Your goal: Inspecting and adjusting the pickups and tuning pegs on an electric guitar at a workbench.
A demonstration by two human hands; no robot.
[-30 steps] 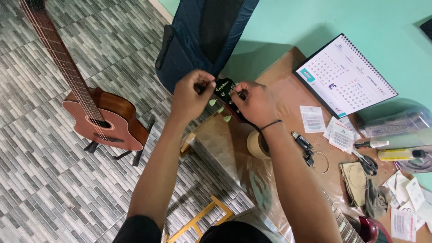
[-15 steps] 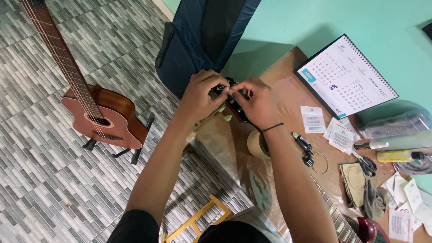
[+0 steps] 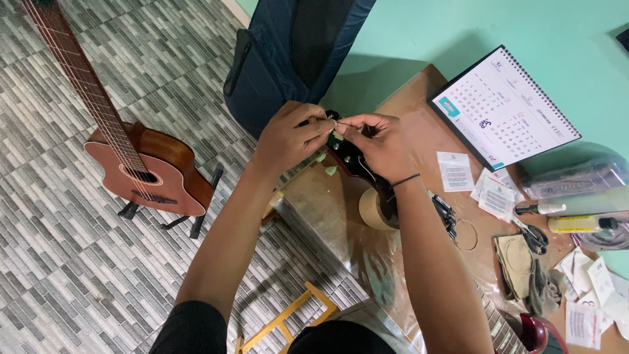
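While the guitar headstock (image 3: 347, 154) lies on the surface (image 3: 327, 210) at 12 o'clock, long axis running 11 to 5, it is pinched between left hand (image 3: 288, 137) and right hand (image 3: 380, 147), fingers closed on a thin string, both equally near.

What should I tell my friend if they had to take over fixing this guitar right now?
Left hand: grip pinched at the top of the dark guitar headstock, fingertips meeting the right hand's.
Right hand: also pinching there, apparently on a thin string end; too fine to be sure.
Things: the headstock rests over a tape roll on the brown table; pale tuner knobs show on its edge. Pliers and scissors lie to the right.
Done: cannot tell how many strings are fitted.
Left: whatever the fingers are working at the tuner posts looks unfinished.
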